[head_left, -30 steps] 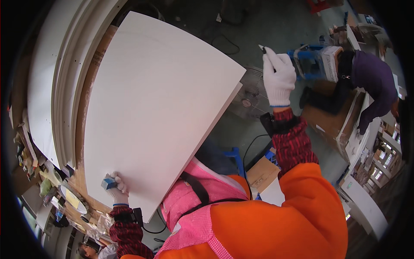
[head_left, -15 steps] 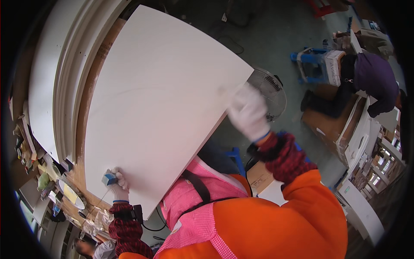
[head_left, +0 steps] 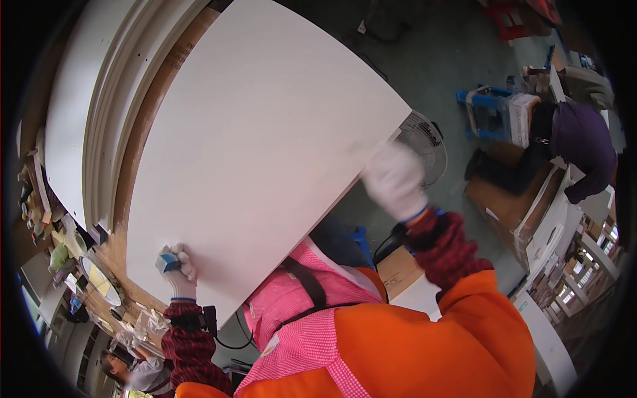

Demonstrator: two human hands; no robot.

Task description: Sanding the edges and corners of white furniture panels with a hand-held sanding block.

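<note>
Head view: I see a white board (head_left: pixel 259 146) lying flat ahead of both hands, its long axis running from the lower left up to the far right. My left hand (head_left: pixel 178 268) (white glove) presses a small blue block (head_left: pixel 168 261) on the board's near-left corner, fingers curled round it. My right hand (head_left: pixel 396 180), blurred, sits at the board's right edge by a floor fan (head_left: pixel 424 142); I cannot tell whether it grips the edge, though it is nearer the board's middle.
</note>
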